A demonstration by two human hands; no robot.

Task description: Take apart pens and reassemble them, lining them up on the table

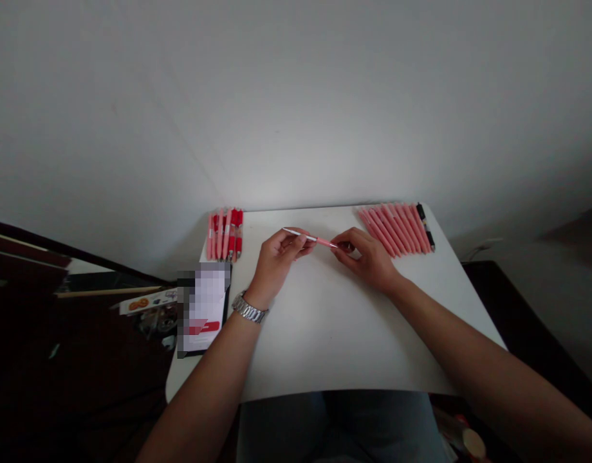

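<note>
My left hand (277, 254) grips a slim pen (323, 242) with a white rear part and a pink front part. The pen lies almost level above the table, its pink end pointing right. At that end, my right hand (366, 257) has its thumb and fingertips pinched together. A small dark thing seems to be between them, but I cannot make it out. To the right of my right hand lies a row of several pink pens (395, 228), with a black pen (426, 227) at its right end.
The white table (325, 347) stands against a pale wall (296, 116). At its back left corner lie several pink and red pens (224, 235). A tablet-like device (204, 308) with a blurred screen rests on the left edge, near my left forearm.
</note>
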